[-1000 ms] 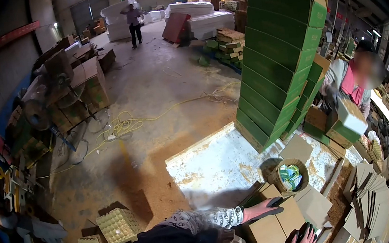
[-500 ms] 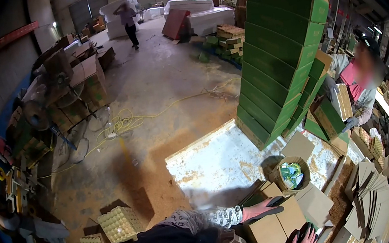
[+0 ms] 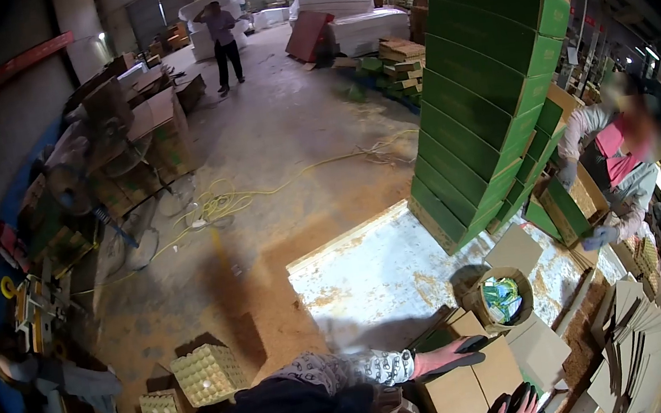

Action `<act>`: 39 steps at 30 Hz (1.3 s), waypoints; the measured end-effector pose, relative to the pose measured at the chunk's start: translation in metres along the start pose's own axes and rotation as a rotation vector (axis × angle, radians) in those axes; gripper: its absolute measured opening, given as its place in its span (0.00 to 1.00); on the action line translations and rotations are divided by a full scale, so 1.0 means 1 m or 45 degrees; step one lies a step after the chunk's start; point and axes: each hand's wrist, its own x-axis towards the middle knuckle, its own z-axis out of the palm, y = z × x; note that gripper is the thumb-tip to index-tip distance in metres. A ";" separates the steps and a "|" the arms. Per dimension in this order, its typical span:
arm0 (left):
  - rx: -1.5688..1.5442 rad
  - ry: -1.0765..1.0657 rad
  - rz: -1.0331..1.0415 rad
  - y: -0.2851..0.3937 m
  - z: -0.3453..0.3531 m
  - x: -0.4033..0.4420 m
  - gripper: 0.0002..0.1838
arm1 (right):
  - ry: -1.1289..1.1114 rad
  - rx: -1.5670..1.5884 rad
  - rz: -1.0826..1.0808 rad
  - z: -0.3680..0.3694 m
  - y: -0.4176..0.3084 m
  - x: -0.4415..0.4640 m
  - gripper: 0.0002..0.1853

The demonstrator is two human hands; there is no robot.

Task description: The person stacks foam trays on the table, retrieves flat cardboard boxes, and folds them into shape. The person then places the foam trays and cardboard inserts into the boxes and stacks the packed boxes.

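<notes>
My left hand (image 3: 450, 356), in a pink and black glove, lies flat on top of a closed cardboard box (image 3: 463, 395) at the bottom of the view. At the box's right edge rests my right hand (image 3: 518, 410), gloved the same way, with its fingers spread. Neither hand holds anything. Just beyond the box stands a round container (image 3: 475, 304) with green and blue packets (image 3: 501, 301) inside. Flat cardboard pieces (image 3: 536, 350) lie beside the box, to its right.
A tall stack of green boxes (image 3: 489, 88) rises from a white board (image 3: 373, 284). At right, a co-worker (image 3: 616, 147) handles an open box. Egg trays (image 3: 207, 374) sit lower left. A yellow cord (image 3: 223, 203) crosses the floor; another person (image 3: 223, 42) stands far back.
The co-worker's box has been tilted and lowered beside the green boxes. The distant person has come closer. The view has shifted slightly, while both my hands have stayed on the box.
</notes>
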 end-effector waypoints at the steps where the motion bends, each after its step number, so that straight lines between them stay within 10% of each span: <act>1: -0.006 -0.001 0.010 -0.002 -0.001 0.001 0.42 | -0.001 -0.001 -0.005 0.001 0.000 0.000 0.16; 27: 0.091 0.132 0.134 -0.014 0.000 0.009 0.40 | -0.060 0.049 0.103 0.001 0.015 -0.002 0.15; 35: 0.264 0.204 0.120 0.016 0.004 0.002 0.32 | -0.309 0.238 0.809 -0.028 0.065 -0.082 0.15; 36: -0.295 0.139 -0.048 0.025 -0.012 0.015 0.24 | -0.399 0.359 0.912 -0.036 0.063 -0.097 0.16; 38: -0.456 0.022 0.031 0.064 -0.023 0.007 0.26 | -0.462 0.961 0.913 -0.073 0.011 -0.079 0.18; 39: -0.553 -0.084 0.066 0.083 -0.025 0.003 0.27 | -0.234 0.689 0.315 -0.055 0.014 -0.088 0.18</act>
